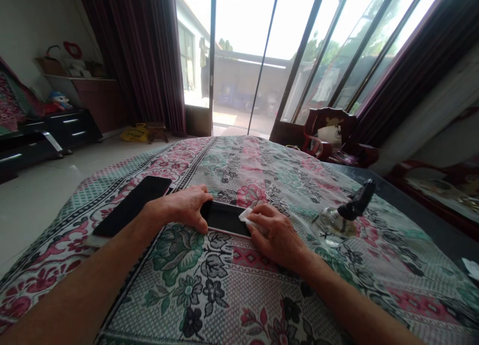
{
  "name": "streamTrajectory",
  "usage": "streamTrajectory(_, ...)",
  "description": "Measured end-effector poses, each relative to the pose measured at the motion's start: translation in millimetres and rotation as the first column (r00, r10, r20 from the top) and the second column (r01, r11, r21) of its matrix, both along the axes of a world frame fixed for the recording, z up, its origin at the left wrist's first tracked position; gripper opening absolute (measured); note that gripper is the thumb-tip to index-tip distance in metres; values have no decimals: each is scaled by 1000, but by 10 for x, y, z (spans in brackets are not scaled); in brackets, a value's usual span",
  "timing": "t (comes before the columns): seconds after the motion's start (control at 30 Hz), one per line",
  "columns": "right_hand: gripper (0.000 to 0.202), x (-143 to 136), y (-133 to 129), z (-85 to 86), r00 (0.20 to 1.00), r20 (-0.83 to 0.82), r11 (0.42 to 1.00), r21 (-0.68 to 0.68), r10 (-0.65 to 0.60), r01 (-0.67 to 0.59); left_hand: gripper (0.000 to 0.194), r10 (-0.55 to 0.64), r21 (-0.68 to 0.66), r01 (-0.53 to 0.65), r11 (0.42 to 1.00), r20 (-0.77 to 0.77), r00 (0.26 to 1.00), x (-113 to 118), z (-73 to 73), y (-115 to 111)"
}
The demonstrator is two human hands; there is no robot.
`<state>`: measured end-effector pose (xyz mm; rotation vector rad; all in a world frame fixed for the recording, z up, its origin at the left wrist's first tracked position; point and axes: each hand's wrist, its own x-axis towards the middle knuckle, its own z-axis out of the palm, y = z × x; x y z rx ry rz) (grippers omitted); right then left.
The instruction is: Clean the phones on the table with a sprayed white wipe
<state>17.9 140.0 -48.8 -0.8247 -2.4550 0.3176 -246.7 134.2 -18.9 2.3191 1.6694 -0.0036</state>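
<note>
A phone-like device [226,217] with a dark screen and a pale rim lies flat on the flowered cloth. My left hand [189,207] grips its left end between thumb and fingers. On the screen's right part, my right hand [271,230] presses a folded white tissue [245,214], its fingers bent over it. Left of my left hand, a larger black flat device [132,205] rests on the cloth, partly behind my forearm. To the right of my right hand stands a clear spray bottle [337,225] with a black nozzle.
A patterned cloth [202,305] covers the table. Beyond it are glass doors [247,70] and dark curtains [138,45]. A carved wooden chair [329,123] stands behind at the right, and a yellow bag [134,133] lies on the floor at the left.
</note>
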Motion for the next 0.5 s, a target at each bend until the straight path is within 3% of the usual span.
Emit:
streamTrajectory(0.3,23,-5,-212,111,982,-99,975,-136,162,-175,66,33,-12,-33,999,16,999,16,51,-30)
streamTrajectory(0.5,22,-139,-103,199,981,-166,995,19,103,-101,63,29,-80,-26,996,36,999,-9,76,-37)
